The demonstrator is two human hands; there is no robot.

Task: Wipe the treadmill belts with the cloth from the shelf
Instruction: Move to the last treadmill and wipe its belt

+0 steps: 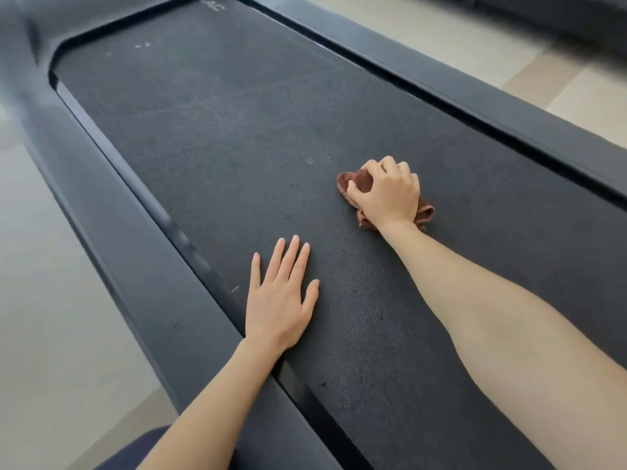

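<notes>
A dark textured treadmill belt (210, 130) runs from the lower right up to the far left of the head view. My right hand (386, 195) presses down on a bunched brown cloth (358, 181) near the belt's middle, fingers curled over it. Parts of the cloth stick out at the fingertips and beside the wrist. My left hand (280, 300) lies flat on the belt with its fingers spread, close to the left side rail, holding nothing. A few pale specks and scuff marks show on the belt further up.
Dark grey side rails (112, 239) frame the belt on both sides, and the motor cover (30, 39) rises at the far end. Pale tiled floor (44, 334) lies to the left and upper right. A second dark machine edge (576, 15) shows at top right.
</notes>
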